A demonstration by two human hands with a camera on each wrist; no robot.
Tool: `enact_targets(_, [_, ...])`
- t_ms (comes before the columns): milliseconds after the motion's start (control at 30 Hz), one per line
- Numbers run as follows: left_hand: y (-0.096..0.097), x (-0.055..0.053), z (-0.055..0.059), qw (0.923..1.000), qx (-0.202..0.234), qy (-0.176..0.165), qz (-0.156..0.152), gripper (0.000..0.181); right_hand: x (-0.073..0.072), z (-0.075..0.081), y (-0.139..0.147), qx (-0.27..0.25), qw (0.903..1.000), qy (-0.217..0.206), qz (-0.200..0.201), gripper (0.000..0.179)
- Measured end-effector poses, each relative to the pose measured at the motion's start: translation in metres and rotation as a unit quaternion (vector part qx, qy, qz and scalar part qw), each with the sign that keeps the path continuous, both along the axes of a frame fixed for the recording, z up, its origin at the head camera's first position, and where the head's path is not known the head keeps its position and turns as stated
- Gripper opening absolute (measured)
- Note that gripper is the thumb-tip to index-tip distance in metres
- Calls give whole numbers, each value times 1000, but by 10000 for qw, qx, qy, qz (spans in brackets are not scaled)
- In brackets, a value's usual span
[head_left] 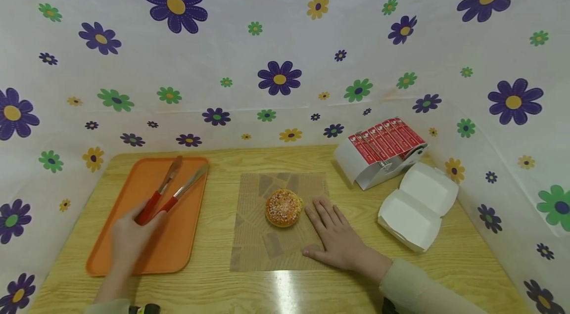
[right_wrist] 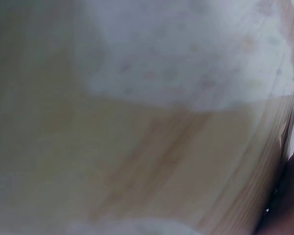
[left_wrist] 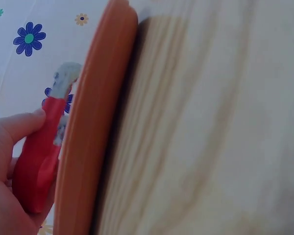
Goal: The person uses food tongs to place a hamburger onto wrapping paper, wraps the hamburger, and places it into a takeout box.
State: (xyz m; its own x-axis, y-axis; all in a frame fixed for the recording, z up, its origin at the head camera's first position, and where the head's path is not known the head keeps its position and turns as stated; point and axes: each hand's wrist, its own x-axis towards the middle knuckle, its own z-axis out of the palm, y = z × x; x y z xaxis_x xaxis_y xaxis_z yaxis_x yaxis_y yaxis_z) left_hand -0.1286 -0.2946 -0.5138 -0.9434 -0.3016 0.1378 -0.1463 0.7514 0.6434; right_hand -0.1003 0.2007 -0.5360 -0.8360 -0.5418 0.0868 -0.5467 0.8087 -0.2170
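Note:
My left hand [head_left: 129, 237] holds red-handled metal tongs [head_left: 168, 204] over an orange tray [head_left: 175, 249] on the left of the table. The two tong arms are spread apart, pointing away from me. In the left wrist view, my thumb and fingers wrap the red grip [left_wrist: 41, 152] beside the tray's edge. A round bun [head_left: 283, 209] topped with white and yellow bits sits on a sheet of brown printed paper [head_left: 258, 259]. My right hand [head_left: 336, 240] lies with fingers extended on the paper's right side, fingertips close to the bun. The right wrist view is blurred.
An open white clamshell box [head_left: 414, 217] stands right of my right hand. Behind it is a white box [head_left: 354, 175] of red packets [head_left: 387, 138]. A flower-patterned sheet [head_left: 280, 47] hangs round the back and sides of the wooden table [head_left: 213, 284].

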Motion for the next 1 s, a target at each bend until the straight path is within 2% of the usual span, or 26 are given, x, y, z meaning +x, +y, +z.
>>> enact_targets(133, [-3,-1,0,9993,1,-360,-41,66,0,-3,1,176,9998,3,-42,101])
enact_targets(233, [-6,-2,0,9982,-38,-584,-165,69,0,3,-1,185,9997,-138,-58,100])
enact_targets(467, [-11,-6,6,9932,-391,-972,-507,75,2,10,-2,180,9996,-193,-48,99])
enact_targets(567, [-12,-7,10,9923,-477,-930,-661,71,2,9,-3,83,9998,-184,-25,100])
enact_targets(700, [-14,-8,11,9927,-421,-830,-773,62,0,7,-3,199,9993,-319,-91,100])
enact_targets(800, [-18,-8,12,9935,-423,-752,-739,55,0,7,-4,325,9986,-398,-127,99])
enact_targets(1000, [-18,-7,22,9977,-222,-279,-584,42,0,10,-4,368,9986,-356,-98,98])
